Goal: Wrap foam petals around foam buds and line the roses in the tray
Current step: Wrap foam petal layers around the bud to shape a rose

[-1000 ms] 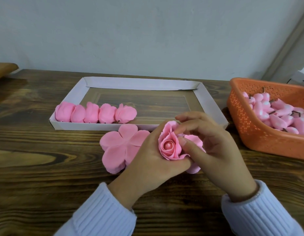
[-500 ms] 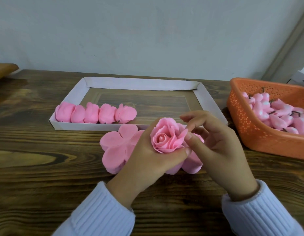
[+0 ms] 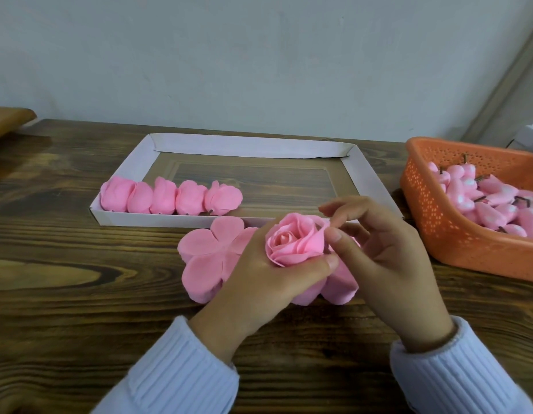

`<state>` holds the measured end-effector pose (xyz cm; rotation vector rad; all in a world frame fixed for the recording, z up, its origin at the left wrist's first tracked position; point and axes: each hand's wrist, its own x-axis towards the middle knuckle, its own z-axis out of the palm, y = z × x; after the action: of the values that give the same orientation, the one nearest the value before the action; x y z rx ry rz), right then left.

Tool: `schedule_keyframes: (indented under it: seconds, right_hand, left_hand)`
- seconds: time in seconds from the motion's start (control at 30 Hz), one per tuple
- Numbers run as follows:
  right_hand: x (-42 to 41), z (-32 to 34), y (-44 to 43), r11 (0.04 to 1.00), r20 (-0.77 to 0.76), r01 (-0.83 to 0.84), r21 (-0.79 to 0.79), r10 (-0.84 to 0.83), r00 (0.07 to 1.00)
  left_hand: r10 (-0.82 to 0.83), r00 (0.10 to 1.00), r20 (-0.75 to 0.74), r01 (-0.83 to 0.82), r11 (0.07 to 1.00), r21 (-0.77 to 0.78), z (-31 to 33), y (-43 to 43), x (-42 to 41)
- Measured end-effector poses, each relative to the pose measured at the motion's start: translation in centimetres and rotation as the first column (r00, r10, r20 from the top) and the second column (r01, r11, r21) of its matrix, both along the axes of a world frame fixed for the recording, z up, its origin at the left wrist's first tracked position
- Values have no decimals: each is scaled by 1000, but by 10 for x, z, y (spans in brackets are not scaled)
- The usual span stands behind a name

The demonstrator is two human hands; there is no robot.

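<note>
left hand [image 3: 259, 282] | grip curled round rose [image 3: 292, 243]; right hand [image 3: 390, 264] | pinching its edge

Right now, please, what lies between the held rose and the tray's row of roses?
Head view: the tray's near wall and stacked flat foam petals.

Dark wood-grain tabletop [image 3: 65, 294], evenly lit; plain pale grey wall [image 3: 259, 55] behind; lighter wooden surface [image 3: 8, 122] at far left.

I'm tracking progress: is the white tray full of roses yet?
Partly filled. The white tray holds one row of five roses along its near left edge; the rest of its floor shows bare.
</note>
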<state>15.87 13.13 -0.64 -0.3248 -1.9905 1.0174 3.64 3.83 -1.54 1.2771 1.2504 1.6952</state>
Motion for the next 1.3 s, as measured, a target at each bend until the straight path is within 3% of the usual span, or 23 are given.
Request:
schedule_keyframes:
  seconds: [0.23, 0.37, 0.5, 0.67, 0.8, 0.93, 1.0, 1.13, 1.3]
  right_hand:
    - [-1, -2, -1, 996, 30, -12, -90, 14, 999]
    - [-3, -5, -3, 958, 25, -18, -285, 27, 999]
    - [-3, -5, -4, 862, 34, -10, -507, 31, 999]
    - [-2, 0, -6, 579, 10, -189, -793, 323, 946]
    - [-6, 1, -13, 262, -133, -379, -888, 642, 755]
    - [-9, -6, -17, 40, -324, -421, -906, 575, 751]
    - [-8, -7, -17, 34, -372, -452, -891, 513, 773]
    - [-10, -7, -17, 162, -334, -443, -882, 449, 829]
    - [-9, -5, -17, 175, -319, -472, -864, 536, 781]
  left_hand:
    - [-16, 998, -55, 17, 1000, 15, 1, -1, 2]
    - [86, 988, -128, -72, 992, 105, 1, 0, 5]
    - [141, 976, -165, -106, 973, 207, 1, 1, 7]
    - [94, 995, -15, -88, 969, 232, 1, -1, 5]
    - [36, 999, 10, -37, 981, 189, 3, -3, 6]
    - [58, 997, -58, -46, 979, 200, 8, -4, 9]
    - [93, 991, -100, -70, 975, 212, 9, -4, 9]
    - [142, 983, -113, -120, 977, 179, 9, -2, 8]
    - [106, 992, -64, -96, 985, 140, 11, -5, 9]
